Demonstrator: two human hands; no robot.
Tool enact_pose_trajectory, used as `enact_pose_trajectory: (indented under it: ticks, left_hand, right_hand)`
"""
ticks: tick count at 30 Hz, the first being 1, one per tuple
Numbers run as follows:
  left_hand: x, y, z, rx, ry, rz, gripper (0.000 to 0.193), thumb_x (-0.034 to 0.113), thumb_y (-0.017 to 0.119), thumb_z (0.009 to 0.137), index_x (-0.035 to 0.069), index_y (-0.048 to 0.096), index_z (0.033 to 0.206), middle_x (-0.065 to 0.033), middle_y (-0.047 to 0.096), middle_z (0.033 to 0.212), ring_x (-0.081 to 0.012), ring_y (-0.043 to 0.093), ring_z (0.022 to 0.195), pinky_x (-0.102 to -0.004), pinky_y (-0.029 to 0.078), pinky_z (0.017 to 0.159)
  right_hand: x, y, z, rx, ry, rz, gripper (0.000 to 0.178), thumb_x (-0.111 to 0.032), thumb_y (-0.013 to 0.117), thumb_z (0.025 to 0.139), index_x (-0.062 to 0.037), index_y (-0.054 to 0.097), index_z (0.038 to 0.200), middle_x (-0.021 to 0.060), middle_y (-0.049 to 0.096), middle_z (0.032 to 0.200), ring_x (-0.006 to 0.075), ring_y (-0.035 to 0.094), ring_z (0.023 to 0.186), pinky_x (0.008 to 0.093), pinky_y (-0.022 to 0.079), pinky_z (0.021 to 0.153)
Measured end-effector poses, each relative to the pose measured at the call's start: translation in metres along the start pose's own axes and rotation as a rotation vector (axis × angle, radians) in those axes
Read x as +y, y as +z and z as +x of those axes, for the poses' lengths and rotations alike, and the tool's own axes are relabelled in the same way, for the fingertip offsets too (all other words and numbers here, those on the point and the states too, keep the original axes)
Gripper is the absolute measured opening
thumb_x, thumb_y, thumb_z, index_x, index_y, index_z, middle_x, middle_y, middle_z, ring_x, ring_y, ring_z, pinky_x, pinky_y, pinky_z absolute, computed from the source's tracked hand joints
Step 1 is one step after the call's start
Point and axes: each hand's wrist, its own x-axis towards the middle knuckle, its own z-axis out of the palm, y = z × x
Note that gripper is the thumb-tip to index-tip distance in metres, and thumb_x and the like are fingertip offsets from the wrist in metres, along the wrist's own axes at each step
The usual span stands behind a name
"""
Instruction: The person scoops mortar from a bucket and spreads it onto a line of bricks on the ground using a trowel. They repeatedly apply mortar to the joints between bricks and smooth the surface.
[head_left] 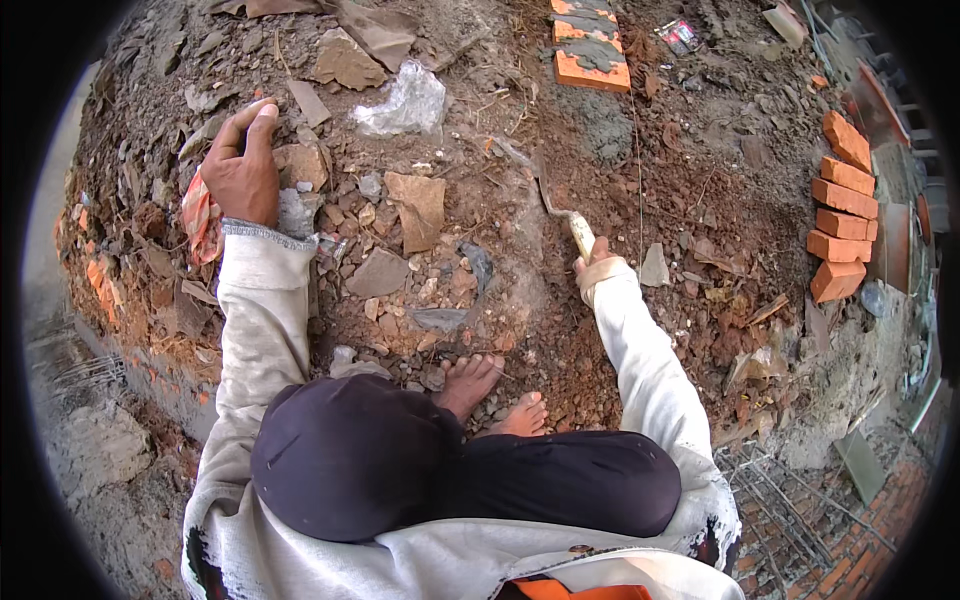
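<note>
My right hand is wrapped round the pale handle of a trowel. The trowel's bent metal neck points away from me, and its blade is hard to make out against the brown soil. Farther out, a row of orange bricks has grey mortar on its top. A patch of wet mortar lies on the ground at the row's near end. Over the rubble on the left, my left hand is bent, thumb and forefinger tips close together, with nothing visible between them.
A thin string runs from the brick row toward me. Several loose bricks are lined up at the right. Stone pieces, a clear plastic bag and a red-and-white wrapper lie in the soil. My bare feet are on the rubble.
</note>
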Motion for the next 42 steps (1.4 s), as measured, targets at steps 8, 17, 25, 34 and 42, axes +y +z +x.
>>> enact_pose_trajectory:
  ticks: [8,17,25,34,42]
  left_hand:
    - [-0.007,0.001,0.005,0.03,-0.015,-0.08,0.016,0.009,0.064,0.081,-0.001,0.068,0.093,-0.0051,0.067,0.086,-0.01,0.06,0.08,-0.0223,0.046,0.077]
    - [0.003,0.011,0.005,0.058,-0.003,-0.078,0.015,0.008,0.064,0.081,-0.002,0.067,0.092,-0.0069,0.067,0.088,-0.0111,0.06,0.081,-0.0229,0.047,0.076]
    - [-0.006,0.004,0.007,0.037,-0.035,-0.104,0.015,0.008,0.062,0.083,-0.003,0.067,0.092,-0.008,0.066,0.089,-0.0123,0.06,0.081,-0.0231,0.047,0.076]
    - [0.007,0.011,0.002,0.024,-0.018,-0.095,0.015,0.008,0.061,0.084,-0.004,0.066,0.091,-0.0068,0.066,0.085,-0.0113,0.059,0.078,-0.0224,0.046,0.074]
    - [0.011,0.001,-0.002,-0.029,-0.049,-0.03,0.017,0.008,0.058,0.085,-0.004,0.066,0.093,-0.0073,0.065,0.089,-0.0119,0.059,0.081,-0.0233,0.046,0.076]
  right_hand:
    - [0.004,-0.107,-0.058,0.287,-0.268,-0.146,0.037,-0.034,0.056,0.086,-0.0061,0.047,0.109,0.0118,0.061,0.089,0.0254,0.061,0.078,0.0345,0.048,0.068]
    - [-0.018,-0.016,-0.044,0.596,-0.357,0.547,0.033,-0.033,0.056,0.085,-0.0045,0.046,0.099,0.0137,0.058,0.069,0.0239,0.057,0.054,0.0353,0.046,0.052]
    - [-0.004,-0.033,-0.084,0.447,-0.111,0.507,0.041,-0.039,0.053,0.088,-0.0019,0.046,0.106,0.0192,0.06,0.084,0.0326,0.061,0.076,0.0397,0.046,0.068]
    - [-0.024,-0.031,-0.042,0.756,-0.647,0.912,0.044,-0.037,0.057,0.086,-0.0018,0.04,0.106,0.0087,0.056,0.077,0.0191,0.054,0.064,0.031,0.045,0.059]
    - [-0.032,-0.056,-0.052,0.576,-0.417,0.624,0.04,-0.036,0.053,0.088,-0.0039,0.043,0.109,0.0188,0.061,0.076,0.033,0.061,0.067,0.0381,0.047,0.059]
